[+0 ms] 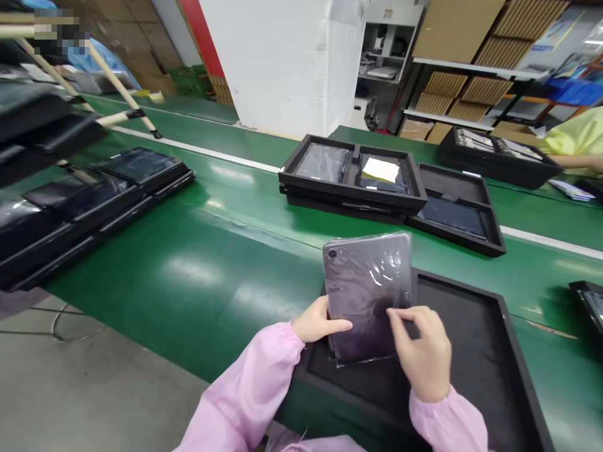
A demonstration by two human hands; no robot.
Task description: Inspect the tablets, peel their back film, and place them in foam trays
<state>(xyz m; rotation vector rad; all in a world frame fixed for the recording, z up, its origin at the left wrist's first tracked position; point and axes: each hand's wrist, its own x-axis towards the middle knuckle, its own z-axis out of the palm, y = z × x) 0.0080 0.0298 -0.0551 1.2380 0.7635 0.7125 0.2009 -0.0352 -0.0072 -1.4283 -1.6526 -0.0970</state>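
A grey tablet (pixel 360 289) in clear, wrinkled plastic film is tilted up, its back with one round camera facing me. My left hand (pixel 320 321) is closed on its left edge, the thumb lying across the back. With thumb and index finger pressed together, my right hand (pixel 421 345) pinches at the film over the lower right of the tablet's back. Film edges stick out at the tablet's bottom; whether a second tablet lies behind it I cannot tell. Beneath both hands lies a shallow black foam tray (pixel 471 339).
Stacked black trays (pixel 353 204) with wrapped tablets and a yellow paper stand ahead, beside another tray (pixel 455 216). More tablet trays (pixel 94 207) line the left. A green bench (pixel 198 270) runs across. A co-worker's yellow sleeve (pixel 575 138) shows at right, near a black box (pixel 499 160).
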